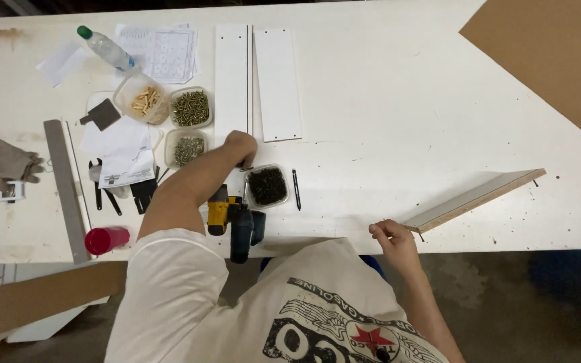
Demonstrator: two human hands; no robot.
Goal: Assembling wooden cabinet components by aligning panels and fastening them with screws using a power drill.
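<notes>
On the white surface [384,101], the right hand [393,236] closes its fingers on the near end of a long white board [477,199], its long axis pointing up-right. Left hand [240,146] reaches beside a clear tub of dark screws [267,186], fingers hidden.

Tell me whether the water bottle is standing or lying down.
Lying down: the water bottle rests on its side on the table, green cap pointing toward the far left corner.

A white table [398,121] fills most of the frame. At its upper left lie a water bottle [105,47], papers [163,50] and three tubs of screws and dowels [169,111]. Two white panels [257,81] lie at upper centre, brown board [546,54] at upper right, grey gloves [5,163] at left, a red cup [105,240] and a yellow drill [233,218] at the lower edge.
</notes>
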